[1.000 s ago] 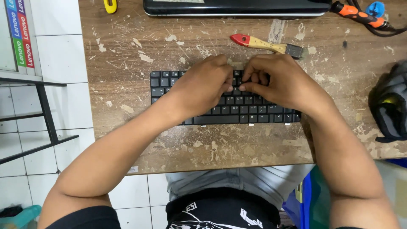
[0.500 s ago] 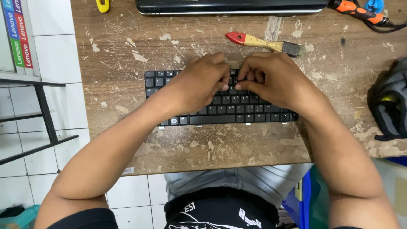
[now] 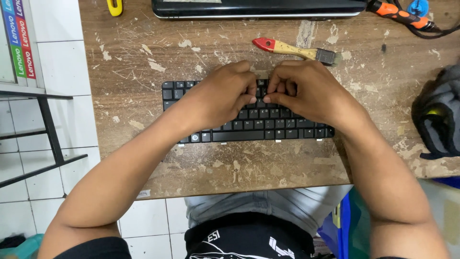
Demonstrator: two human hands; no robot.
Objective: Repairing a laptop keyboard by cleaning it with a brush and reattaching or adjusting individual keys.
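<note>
the left hand (image 3: 220, 98) and right hand (image 3: 306, 91) are covering the upper middle of the black keyboard (image 3: 249, 125), so the keys under them (and whatever the fingertips are pinching) are staying out of sight. the laptop (image 3: 258, 7), yellow tool (image 3: 114, 6) and orange-handled tool (image 3: 397, 13) are being cropped by the top edge, the dark bag (image 3: 438, 120) by the right.

Worn wooden table (image 3: 143, 72). Far centre: closed black laptop (image 3: 258, 7). Nearer, a red-handled paintbrush (image 3: 294, 49). Far left: yellow tool (image 3: 114, 6). Far right: orange-handled tool (image 3: 397, 14). Right edge: grey-black bag (image 3: 441, 115).
</note>
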